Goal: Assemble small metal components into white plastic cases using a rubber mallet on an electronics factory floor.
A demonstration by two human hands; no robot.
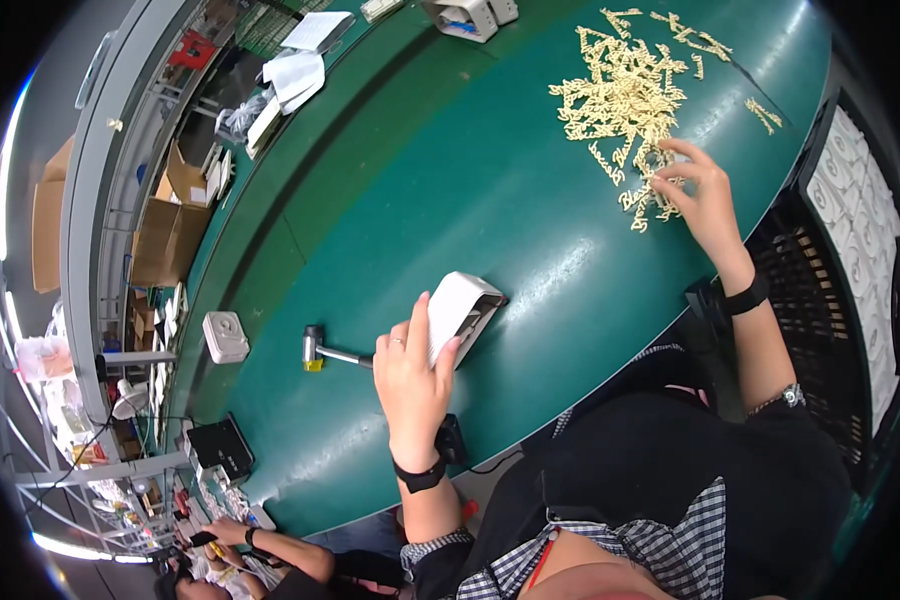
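Note:
My left hand [406, 385] is closed on the side of a white plastic housing [452, 305], which rests tilted on the green table. The housing's open, hollow side faces right, and dark parts show inside. A hammer [314, 348] with a grey head and a yellow face lies just left of that hand; the end of its handle is hidden behind the fingers. At the near edge of a heap of gold word-shaped pieces [625, 95], thumb and index finger of my right hand [703, 190] pinch together at one small gold piece. Its shape is partly hidden by the fingertips.
A black crate [820, 290] holding white round-marked parts [855, 200] stands at the right. Across the green table [400, 200] are a white square box [226, 337] and a grey-white holder [465, 18]. Shelving with cardboard boxes [170, 240] lines the left. Another person's arm [285, 550] works at lower left.

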